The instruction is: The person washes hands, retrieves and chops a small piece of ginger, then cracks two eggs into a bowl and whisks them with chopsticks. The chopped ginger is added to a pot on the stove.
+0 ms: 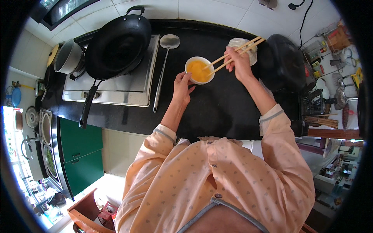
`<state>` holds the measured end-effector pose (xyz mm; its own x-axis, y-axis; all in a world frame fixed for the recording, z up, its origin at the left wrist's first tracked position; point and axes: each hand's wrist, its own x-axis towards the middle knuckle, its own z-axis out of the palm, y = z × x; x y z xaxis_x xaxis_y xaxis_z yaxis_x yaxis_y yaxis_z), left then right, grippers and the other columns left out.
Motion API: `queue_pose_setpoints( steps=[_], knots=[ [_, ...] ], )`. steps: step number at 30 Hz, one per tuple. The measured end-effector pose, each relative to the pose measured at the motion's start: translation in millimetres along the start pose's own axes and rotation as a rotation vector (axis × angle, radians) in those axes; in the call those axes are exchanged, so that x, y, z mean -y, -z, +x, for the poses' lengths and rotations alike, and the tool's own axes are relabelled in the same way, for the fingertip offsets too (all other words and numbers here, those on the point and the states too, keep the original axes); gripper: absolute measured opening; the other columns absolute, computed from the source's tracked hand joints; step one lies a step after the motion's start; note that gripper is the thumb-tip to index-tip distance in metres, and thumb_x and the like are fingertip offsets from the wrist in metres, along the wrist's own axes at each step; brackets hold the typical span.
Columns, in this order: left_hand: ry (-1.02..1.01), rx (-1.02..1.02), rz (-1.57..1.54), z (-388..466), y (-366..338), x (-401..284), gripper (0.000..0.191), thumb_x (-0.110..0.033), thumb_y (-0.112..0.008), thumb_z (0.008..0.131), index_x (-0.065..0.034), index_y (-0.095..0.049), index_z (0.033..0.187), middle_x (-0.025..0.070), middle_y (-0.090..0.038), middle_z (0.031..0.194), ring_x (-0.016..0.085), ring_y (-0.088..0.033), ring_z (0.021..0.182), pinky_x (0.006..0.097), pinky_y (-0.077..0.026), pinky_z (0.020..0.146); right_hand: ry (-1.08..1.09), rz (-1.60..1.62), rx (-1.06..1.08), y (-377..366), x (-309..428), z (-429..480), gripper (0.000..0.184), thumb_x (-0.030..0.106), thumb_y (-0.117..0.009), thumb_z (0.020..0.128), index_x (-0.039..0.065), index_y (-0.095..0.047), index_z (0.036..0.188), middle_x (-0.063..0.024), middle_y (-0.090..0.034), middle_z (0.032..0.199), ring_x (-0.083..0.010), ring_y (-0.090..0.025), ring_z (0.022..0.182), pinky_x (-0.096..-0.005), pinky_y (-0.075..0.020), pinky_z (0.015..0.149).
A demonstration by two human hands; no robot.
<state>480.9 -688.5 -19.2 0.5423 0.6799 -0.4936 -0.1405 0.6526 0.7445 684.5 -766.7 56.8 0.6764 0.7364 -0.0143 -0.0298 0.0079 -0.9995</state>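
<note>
My left hand [182, 87] grips the rim and side of a small white bowl [211, 78] over the black countertop. Yellow beaten egg [198, 71] fills part of the bowl. A pair of wooden chopsticks [223, 59] is held in my right hand [237, 62], with the tips down in the egg. Just behind my right hand is a whitish, roundish item [239, 42], partly covered by the hand and chopsticks; I cannot tell what it is. To the left of the bowl a long-handled metal wok spatula [162, 70] lies on the counter.
A black wok [116, 43] stands on the steel gas stove [140, 90], its handle jutting over the front edge. Beside it is a grey saucepan [68, 56]. A large black appliance or lidded vessel [282, 62] stands at right, near a rack of bottles and utensils [322, 93].
</note>
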Motion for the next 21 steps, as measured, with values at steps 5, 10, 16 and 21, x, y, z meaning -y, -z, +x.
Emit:
queue_pose_setpoints(
  steps=[5,10,16,21],
  knots=[
    [0.001,0.007,-0.011,-2.0,-0.5,-2.5,0.024,-0.026,-0.055,0.085,-0.0103,-0.048,0.103,0.001,-0.052,0.086,0.013,-0.051,0.082,0.0366,-0.038,0.078,0.073,0.017,-0.139,0.9,-0.4,1.7,0.026,0.026,-0.057,0.087,0.002,-0.056,0.077,-0.007,-0.055,0.057,-0.0112,-0.049,0.037,-0.02,-0.0352,0.031],
    [0.006,0.003,0.001,-2.0,-0.8,-2.1,0.024,-0.026,-0.055,0.085,-0.0111,-0.048,0.103,0.0006,-0.052,0.087,0.012,-0.051,0.082,0.0359,-0.037,0.077,-0.019,0.047,-0.153,1.7,-2.9,2.3,0.026,0.025,-0.058,0.087,0.002,-0.056,0.075,-0.0065,-0.055,0.057,-0.0111,-0.049,0.037,-0.0204,-0.0355,0.031],
    [0.007,0.0,0.003,-1.0,0.6,0.0,0.024,-0.026,-0.055,0.086,-0.0114,-0.048,0.103,0.0004,-0.052,0.089,0.013,-0.051,0.083,0.0365,-0.038,0.078,0.011,0.074,-0.113,3.0,-2.5,3.7,0.026,0.025,-0.057,0.087,0.002,-0.055,0.076,-0.0067,-0.055,0.057,-0.0111,-0.048,0.038,-0.0209,-0.0354,0.033],
    [0.008,0.016,0.001,-0.9,-1.3,-0.2,0.023,-0.025,-0.054,0.086,-0.0114,-0.048,0.104,0.0005,-0.052,0.089,0.012,-0.051,0.084,0.0371,-0.038,0.078,-0.21,0.059,0.058,2.1,-5.4,3.5,0.025,0.026,-0.055,0.089,0.003,-0.054,0.078,-0.0067,-0.054,0.056,-0.0114,-0.048,0.039,-0.0212,-0.036,0.034]
  ],
)
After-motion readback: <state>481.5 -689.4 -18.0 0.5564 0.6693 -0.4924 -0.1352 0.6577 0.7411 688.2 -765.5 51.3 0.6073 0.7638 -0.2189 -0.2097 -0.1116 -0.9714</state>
